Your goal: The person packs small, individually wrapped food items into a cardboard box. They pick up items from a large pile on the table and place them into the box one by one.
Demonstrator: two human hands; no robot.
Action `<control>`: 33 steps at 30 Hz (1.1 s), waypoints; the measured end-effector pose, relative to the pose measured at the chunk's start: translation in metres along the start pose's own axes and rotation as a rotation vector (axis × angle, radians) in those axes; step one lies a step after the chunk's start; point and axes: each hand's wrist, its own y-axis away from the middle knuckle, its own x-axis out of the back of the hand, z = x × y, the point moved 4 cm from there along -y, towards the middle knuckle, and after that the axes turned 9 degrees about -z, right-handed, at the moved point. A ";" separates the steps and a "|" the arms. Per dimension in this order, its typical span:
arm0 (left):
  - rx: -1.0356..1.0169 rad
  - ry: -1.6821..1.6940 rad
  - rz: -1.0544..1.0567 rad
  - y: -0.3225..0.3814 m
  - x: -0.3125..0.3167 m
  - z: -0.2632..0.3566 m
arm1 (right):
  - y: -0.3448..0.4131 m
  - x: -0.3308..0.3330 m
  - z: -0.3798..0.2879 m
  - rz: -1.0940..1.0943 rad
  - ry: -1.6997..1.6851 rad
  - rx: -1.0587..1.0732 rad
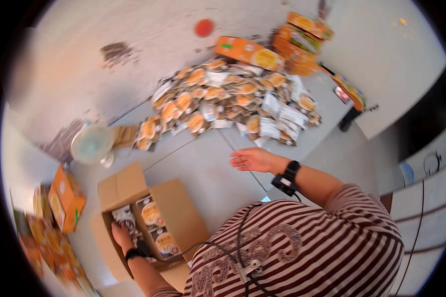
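My left hand [121, 234] reaches into an open cardboard carton [178, 211] and rests at a printed packet [123, 216] along its left side. Whether the fingers grip that packet is hard to tell. In the carton's other row lie packets with a round orange picture, such as this one [166, 241]. My right hand [251, 159] hovers over the grey table, empty, its fingers extended and slightly spread. Just beyond it spreads a large heap of brown and white packets [241, 100], some face up, some showing pale backs.
Orange printed boxes [251, 54] stand behind the heap, more [299, 44] at the back right. Others [67, 200] stand at far left. A small fan [93, 144] is beside brown packets [124, 136]. A phone-like screen [342, 94] is at the right edge. Cables hang across my shirt.
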 end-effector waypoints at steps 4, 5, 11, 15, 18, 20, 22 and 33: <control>0.072 -0.109 -0.005 0.000 -0.007 -0.005 | 0.000 -0.002 -0.004 -0.005 0.001 0.009; 0.080 -0.113 -0.011 0.001 -0.008 -0.002 | 0.000 0.001 -0.006 0.001 0.009 0.016; -0.008 0.142 0.082 0.013 0.008 0.025 | 0.005 0.032 -0.015 0.082 0.154 0.087; 0.052 0.975 0.009 0.031 0.010 0.069 | 0.016 0.094 -0.037 0.299 0.371 0.201; 0.056 1.355 -0.076 0.067 0.028 0.137 | 0.038 0.149 -0.063 0.507 0.615 0.332; 0.070 1.409 -0.088 0.090 0.034 0.176 | 0.052 0.180 -0.082 0.621 0.862 0.422; 0.076 1.443 -0.096 0.106 0.031 0.203 | 0.069 0.205 -0.101 0.716 1.185 0.499; 0.074 1.482 -0.326 0.153 -0.009 0.316 | 0.097 0.288 -0.143 0.715 1.773 0.039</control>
